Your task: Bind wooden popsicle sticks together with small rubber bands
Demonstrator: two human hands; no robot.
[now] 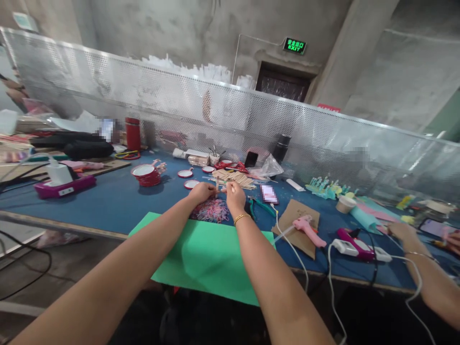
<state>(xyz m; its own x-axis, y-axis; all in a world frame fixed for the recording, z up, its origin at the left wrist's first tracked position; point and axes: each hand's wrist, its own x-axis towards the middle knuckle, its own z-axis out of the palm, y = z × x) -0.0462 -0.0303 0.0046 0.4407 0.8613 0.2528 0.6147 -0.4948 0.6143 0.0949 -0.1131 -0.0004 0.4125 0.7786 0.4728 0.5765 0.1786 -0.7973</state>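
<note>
Over the middle of the blue table, my left hand (201,193) pinches a short wooden stick (217,183) that stands up between the fingertips. Close beside it, my right hand (235,195) is closed with its fingertips near the stick; whatever it grips is too small to make out. Right below both hands lies a tangled heap of pink, purple and blue strands (213,213). A green sheet (212,258) hangs over the table's front edge under my forearms. Behind the hands is a spread of loose wooden sticks (239,179).
Round red-rimmed pieces (191,184) and a red-and-white stack (146,177) are to the left. Rightward lie green-handled pliers (264,207), a phone (269,194), a pink glue gun (307,229) on cardboard and a purple power strip (355,244) with trailing cables. A co-worker's arm (427,268) reaches in.
</note>
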